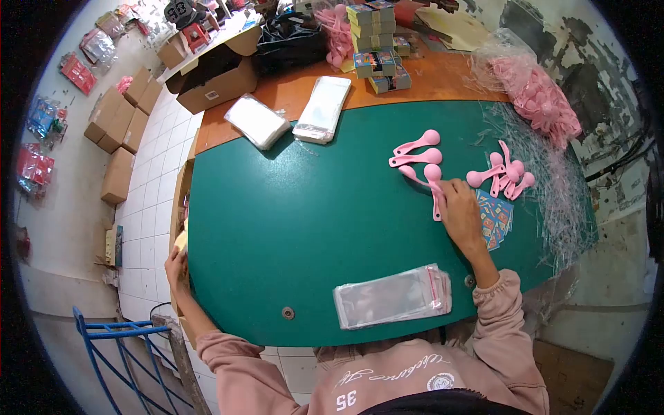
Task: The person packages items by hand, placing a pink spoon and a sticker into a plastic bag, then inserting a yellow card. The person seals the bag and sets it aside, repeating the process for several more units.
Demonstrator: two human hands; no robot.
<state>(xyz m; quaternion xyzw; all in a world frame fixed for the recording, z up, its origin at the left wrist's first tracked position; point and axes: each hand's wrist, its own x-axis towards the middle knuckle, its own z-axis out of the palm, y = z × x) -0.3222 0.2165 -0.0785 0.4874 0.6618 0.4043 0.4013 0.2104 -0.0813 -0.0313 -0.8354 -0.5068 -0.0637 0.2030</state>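
Note:
My right hand (460, 213) is closed, its fingertips pinching the handle end of a pink spoon (416, 177). Another pink spoon (433, 171) lies under and beside those fingers. Just beyond are two more pink spoons (418, 141) (419, 158), side by side. To the right of the hand sits a small heap of pink spoons (510, 177). Blue printed cards (494, 216) are fanned out beside my right wrist. At the table's left edge, my left hand (178, 268) is closed around a pale yellow item (182, 241), mostly hidden by the edge.
Clear plastic sleeves (387, 297) lie near the front edge of the green table (297, 221). Two more sleeve stacks (257, 122) (322, 111) are at the back. Card bundles (373, 41), a bag of pink spoons (536, 97) and clear plastic strips (553, 187) stand around.

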